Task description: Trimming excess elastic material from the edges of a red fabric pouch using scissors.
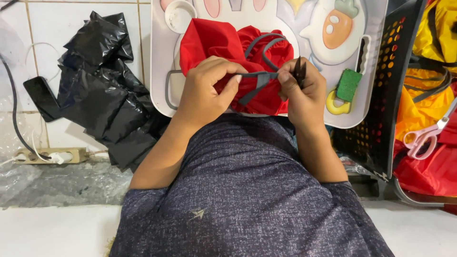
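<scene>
Head view: both hands, left hand (pixel 204 93) and right hand (pixel 300 90), pinch grey strap (pixel 259 76) horizontally.

A bright red cloth (pixel 223 43) is showing against a white tray (pixel 159 57) printed with an orange carrot (pixel 335 28) — a grey strap (pixel 259 76) is crossing the red. A green sponge (pixel 349 84) and yellow ring (pixel 335 105) are sitting nearby; a glossy black plastic bag (pixel 102 90) is lying on white tiles (pixel 47 28) — pink-handled scissors (pixel 423 138) are resting on red-and-yellow fabric (pixel 431 95).
</scene>
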